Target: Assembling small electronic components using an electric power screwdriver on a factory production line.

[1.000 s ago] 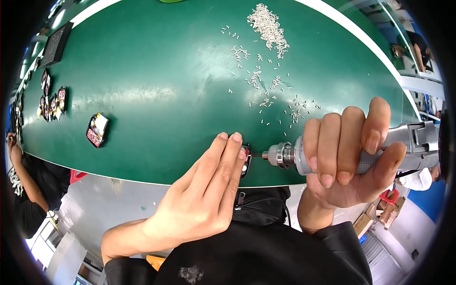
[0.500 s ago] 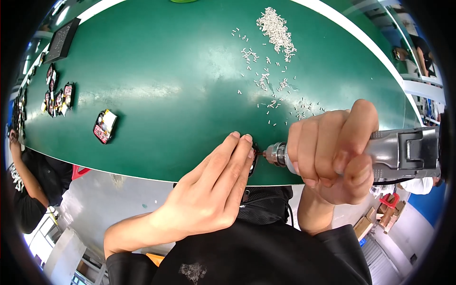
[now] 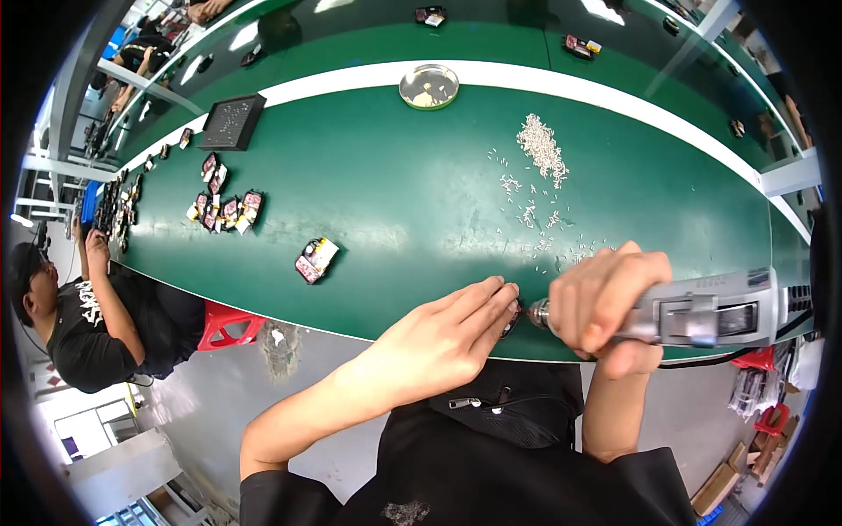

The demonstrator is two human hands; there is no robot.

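At the front edge of the green table [image 3: 403, 237], my left hand [image 3: 447, 342] lies with its fingers stretched and pressed together over a small black device [image 3: 509, 326]. Those fingers hide most of the device, and my thumb does not show. My right hand [image 3: 610, 302] is wrapped round a silver-grey power screwdriver [image 3: 702, 311], held nearly level. Its tip points left and meets the device beside my left fingertips; exact contact is too small to tell. Beyond my right hand, loose screws [image 3: 544, 149] lie in a pile with others scattered nearer.
One device with a yellow-white label [image 3: 316, 260] lies to the left, with a cluster of similar ones [image 3: 230, 213] farther off. A black tray [image 3: 247, 121] and a round metal dish [image 3: 429, 86] stand near the far edge. Another person [image 3: 105, 307] sits at the left.
My view has tilted up and turned left, bringing the dish and far table into sight. Both hands keep their places about the device, and the screwdriver tip remains at it.
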